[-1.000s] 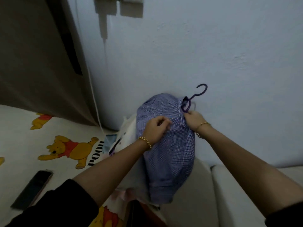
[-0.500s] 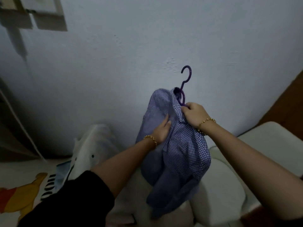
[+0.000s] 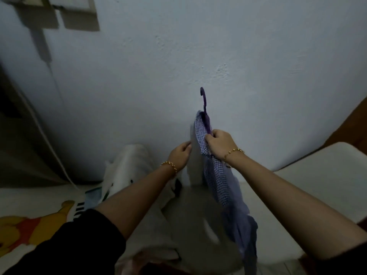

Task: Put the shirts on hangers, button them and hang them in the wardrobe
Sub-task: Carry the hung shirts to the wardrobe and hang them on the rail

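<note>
Right hand grips shirt and hanger before wall. Left hand curled at shirt edge, grasp unclear. Cartoon sheet lower left.

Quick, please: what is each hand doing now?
Left hand: by the shirt, grip cannot be told.
Right hand: closed on shirt collar beside the hanger.

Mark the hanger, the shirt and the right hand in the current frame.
hanger (image 3: 205, 105), head view, on the stem below the hook.
shirt (image 3: 215, 181), head view, on the checked cloth, midway down.
right hand (image 3: 219, 142), head view, on the back of the hand.
</note>
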